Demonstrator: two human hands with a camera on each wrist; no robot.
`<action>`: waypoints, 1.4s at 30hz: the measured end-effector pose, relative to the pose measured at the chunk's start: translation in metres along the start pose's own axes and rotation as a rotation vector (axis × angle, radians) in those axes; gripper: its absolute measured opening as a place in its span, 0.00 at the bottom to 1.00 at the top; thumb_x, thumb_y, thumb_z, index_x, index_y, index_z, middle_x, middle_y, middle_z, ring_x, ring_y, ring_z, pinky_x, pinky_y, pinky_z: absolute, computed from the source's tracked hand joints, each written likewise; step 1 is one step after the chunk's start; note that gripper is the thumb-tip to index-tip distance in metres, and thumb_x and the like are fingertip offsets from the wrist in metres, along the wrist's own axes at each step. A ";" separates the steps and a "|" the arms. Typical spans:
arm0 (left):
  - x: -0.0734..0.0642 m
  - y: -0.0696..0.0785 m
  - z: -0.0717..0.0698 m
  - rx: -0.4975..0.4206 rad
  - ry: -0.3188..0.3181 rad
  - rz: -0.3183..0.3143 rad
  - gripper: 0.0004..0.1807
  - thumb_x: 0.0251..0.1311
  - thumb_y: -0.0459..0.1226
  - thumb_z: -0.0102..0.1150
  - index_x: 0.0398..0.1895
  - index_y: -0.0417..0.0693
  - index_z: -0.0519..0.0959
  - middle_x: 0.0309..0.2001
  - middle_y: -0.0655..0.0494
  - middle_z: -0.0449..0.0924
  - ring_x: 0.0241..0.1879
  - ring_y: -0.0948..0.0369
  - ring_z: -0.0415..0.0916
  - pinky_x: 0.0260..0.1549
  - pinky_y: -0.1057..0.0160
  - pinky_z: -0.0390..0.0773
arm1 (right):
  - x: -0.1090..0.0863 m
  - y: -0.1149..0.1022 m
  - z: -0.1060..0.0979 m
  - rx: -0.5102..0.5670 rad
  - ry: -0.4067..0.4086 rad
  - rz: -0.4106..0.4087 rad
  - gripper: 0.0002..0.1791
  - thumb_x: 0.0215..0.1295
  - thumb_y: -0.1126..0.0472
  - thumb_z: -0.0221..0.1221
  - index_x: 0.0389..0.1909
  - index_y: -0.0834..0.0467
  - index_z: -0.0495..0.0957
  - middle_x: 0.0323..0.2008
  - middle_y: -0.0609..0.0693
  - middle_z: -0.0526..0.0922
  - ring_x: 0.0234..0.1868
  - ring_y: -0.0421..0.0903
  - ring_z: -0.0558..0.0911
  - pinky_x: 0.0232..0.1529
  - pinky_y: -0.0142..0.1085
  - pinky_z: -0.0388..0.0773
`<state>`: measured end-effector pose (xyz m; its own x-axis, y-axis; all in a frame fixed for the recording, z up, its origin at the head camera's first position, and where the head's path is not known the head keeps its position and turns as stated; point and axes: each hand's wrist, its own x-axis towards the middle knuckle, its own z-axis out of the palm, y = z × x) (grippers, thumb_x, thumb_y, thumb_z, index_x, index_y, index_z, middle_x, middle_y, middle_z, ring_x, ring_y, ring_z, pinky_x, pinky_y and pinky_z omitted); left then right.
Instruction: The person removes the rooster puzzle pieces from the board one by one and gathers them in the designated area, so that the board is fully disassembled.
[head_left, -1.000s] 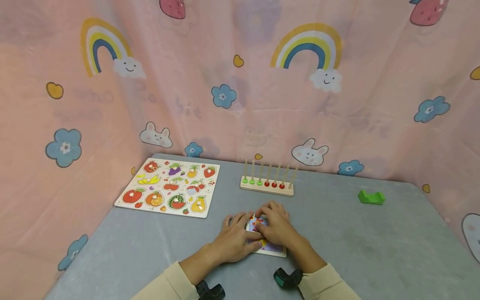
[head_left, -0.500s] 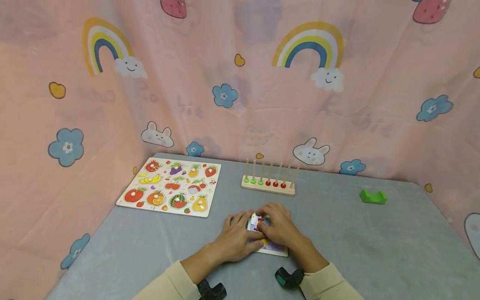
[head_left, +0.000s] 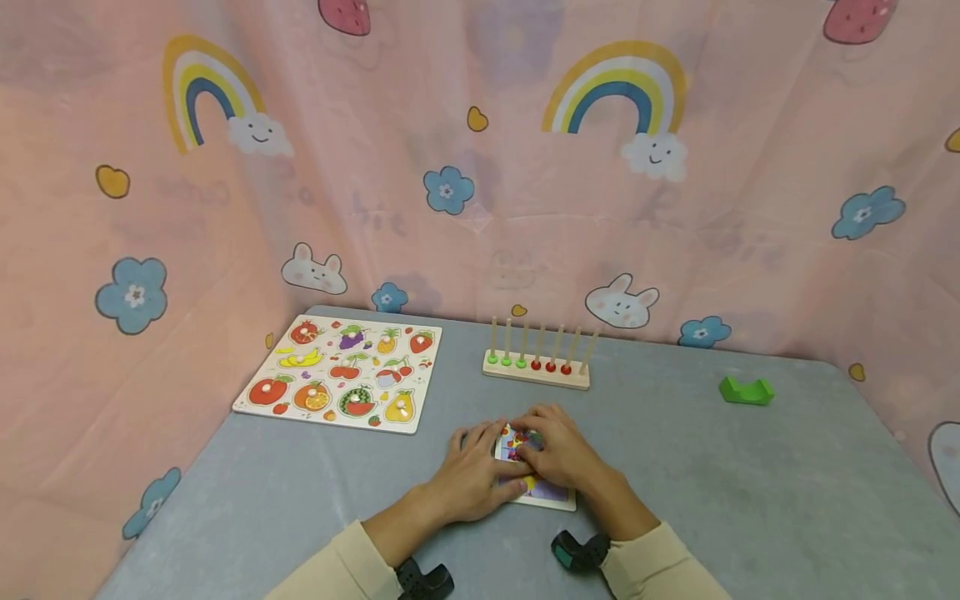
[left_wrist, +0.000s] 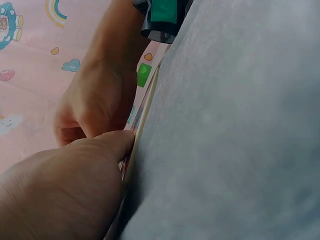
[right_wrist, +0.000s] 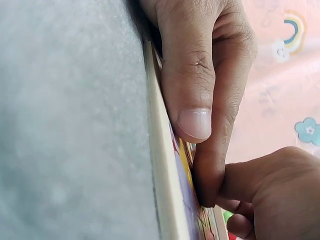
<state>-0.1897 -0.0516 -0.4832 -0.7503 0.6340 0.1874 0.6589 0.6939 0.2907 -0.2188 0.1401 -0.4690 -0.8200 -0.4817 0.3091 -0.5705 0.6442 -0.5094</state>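
Head view gives me both hands meeting over a small picture board (head_left: 551, 493) lying flat on the grey table (head_left: 712, 492), centred close to the person. I see the left hand (head_left: 472, 479) with its fingers extended and spread, resting on the board's left side. Over the upper part bends the right hand (head_left: 558, 450), fingers curled, thumb near the index finger — I cannot tell whether it pinches anything. From the right wrist view, I make out the left thumb and index finger lying along the board. Beyond the hands stands a peg stand (head_left: 536, 375) with green and red beads; a fruit board (head_left: 341, 375) lies to the left — a green block (head_left: 746, 392) sits well apart, right.
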 end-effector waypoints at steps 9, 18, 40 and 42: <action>0.000 -0.001 0.002 -0.009 -0.005 -0.009 0.19 0.66 0.56 0.50 0.60 0.77 0.76 0.71 0.43 0.56 0.67 0.47 0.54 0.56 0.38 0.55 | -0.003 0.001 -0.011 -0.118 0.104 -0.053 0.17 0.51 0.62 0.71 0.44 0.58 0.84 0.43 0.46 0.81 0.49 0.48 0.75 0.43 0.50 0.61; -0.001 -0.001 0.003 -0.016 0.002 -0.014 0.18 0.66 0.56 0.52 0.58 0.76 0.78 0.70 0.42 0.57 0.66 0.47 0.55 0.55 0.39 0.55 | -0.009 0.005 -0.035 0.023 0.156 -0.079 0.18 0.52 0.65 0.71 0.45 0.63 0.83 0.43 0.51 0.85 0.49 0.50 0.78 0.52 0.55 0.69; 0.000 0.000 0.002 -0.051 -0.016 -0.027 0.19 0.66 0.56 0.52 0.58 0.76 0.77 0.71 0.43 0.56 0.67 0.48 0.54 0.58 0.40 0.53 | -0.041 0.019 -0.108 -0.042 0.341 0.013 0.24 0.49 0.69 0.72 0.50 0.61 0.81 0.45 0.51 0.83 0.49 0.49 0.75 0.46 0.50 0.71; 0.000 0.000 0.001 -0.055 -0.015 -0.025 0.19 0.66 0.56 0.52 0.58 0.76 0.77 0.71 0.43 0.55 0.67 0.48 0.54 0.57 0.40 0.53 | -0.045 0.022 -0.113 -0.055 0.352 0.024 0.24 0.49 0.69 0.72 0.50 0.61 0.81 0.45 0.51 0.83 0.50 0.49 0.75 0.46 0.50 0.71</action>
<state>-0.1898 -0.0509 -0.4844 -0.7655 0.6217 0.1656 0.6355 0.6903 0.3459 -0.1996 0.2434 -0.4035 -0.7933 -0.2383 0.5602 -0.5448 0.6886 -0.4786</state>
